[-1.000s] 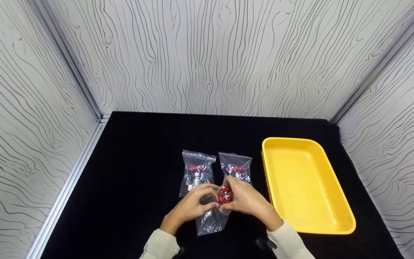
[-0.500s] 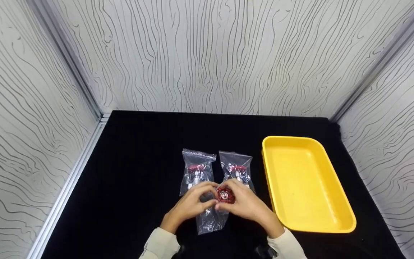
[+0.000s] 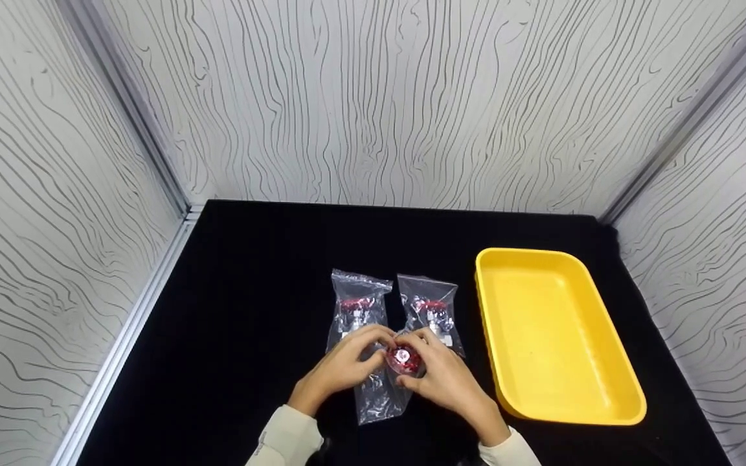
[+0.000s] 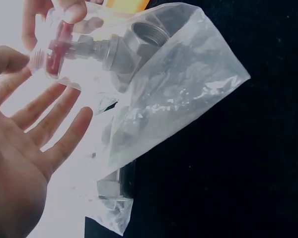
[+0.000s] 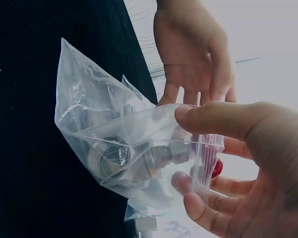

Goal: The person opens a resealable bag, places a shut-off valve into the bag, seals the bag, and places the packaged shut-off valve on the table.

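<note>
Between both hands a clear zip bag (image 4: pixel 174 109) is held up, containing a metal valve (image 4: pixel 124 54) with a red handwheel (image 3: pixel 404 359) towards the bag's mouth. My left hand (image 3: pixel 342 370) pinches the mouth edge with thumb and index finger; its other fingers are spread behind the bag. On the opposite side my right hand (image 3: pixel 444 380) curls thumb and fingers round the bag near the zip strip (image 5: pixel 204 163). Just beyond the hands lie two more bagged valves, the left bag (image 3: pixel 359 314) and the right bag (image 3: pixel 430 312), both partly hidden by the hands.
A yellow tray (image 3: pixel 491 336) stands right of the hands on the black-covered table (image 3: pixel 256 278). Clear plastic (image 3: pixel 379 401) lies below the hands; which bag it belongs to, I cannot tell. Wood-patterned panels (image 3: pixel 360 103) enclose the back and sides.
The right hand's fingers have shifted slightly down along the bag's mouth. The handwheel, plainer before, now shows through shiny plastic. The left hand, other bags and tray stay nearly the same.
</note>
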Demonstrator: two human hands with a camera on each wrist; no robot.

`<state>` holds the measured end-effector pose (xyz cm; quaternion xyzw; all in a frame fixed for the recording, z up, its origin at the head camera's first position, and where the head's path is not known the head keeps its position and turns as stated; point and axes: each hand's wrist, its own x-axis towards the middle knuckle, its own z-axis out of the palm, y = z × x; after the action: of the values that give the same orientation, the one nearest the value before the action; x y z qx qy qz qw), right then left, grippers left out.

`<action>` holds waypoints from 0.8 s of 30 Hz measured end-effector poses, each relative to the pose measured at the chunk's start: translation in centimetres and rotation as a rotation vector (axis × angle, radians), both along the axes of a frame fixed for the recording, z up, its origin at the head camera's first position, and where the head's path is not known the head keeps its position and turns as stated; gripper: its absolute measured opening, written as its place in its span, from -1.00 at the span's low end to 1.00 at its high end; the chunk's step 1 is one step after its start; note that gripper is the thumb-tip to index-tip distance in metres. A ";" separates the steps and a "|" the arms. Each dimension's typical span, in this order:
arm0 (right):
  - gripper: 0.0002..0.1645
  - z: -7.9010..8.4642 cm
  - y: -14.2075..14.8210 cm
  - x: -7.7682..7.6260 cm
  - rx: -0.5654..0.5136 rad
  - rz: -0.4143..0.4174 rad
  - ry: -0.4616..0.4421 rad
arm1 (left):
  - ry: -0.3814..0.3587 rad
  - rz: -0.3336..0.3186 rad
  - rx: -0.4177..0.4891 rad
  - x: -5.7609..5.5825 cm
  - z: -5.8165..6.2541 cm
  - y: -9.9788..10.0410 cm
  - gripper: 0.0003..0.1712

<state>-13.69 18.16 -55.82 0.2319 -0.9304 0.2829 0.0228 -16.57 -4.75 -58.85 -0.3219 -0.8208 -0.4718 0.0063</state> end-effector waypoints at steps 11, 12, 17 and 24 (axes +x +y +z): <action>-0.22 0.1 0.5 0.3 -0.002 -0.030 0.020 | 0.042 0.089 -0.106 -1.3 0.6 1.4 -0.66; -0.22 0.1 0.6 0.3 -0.003 -0.039 0.017 | 0.043 0.087 -0.118 -1.4 0.6 1.5 -0.65; -0.36 -0.1 0.8 0.4 -0.018 -0.052 0.047 | 0.040 0.050 -0.203 -2.1 0.9 1.8 -0.62; -0.55 -0.5 1.3 0.5 -0.054 0.003 0.140 | 0.046 0.028 -0.296 -2.8 1.5 1.7 -0.70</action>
<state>-13.20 19.49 -56.31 0.2520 -0.9182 0.2911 0.0936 -19.38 -3.04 -57.36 -0.3183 -0.8855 -0.3381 -0.0159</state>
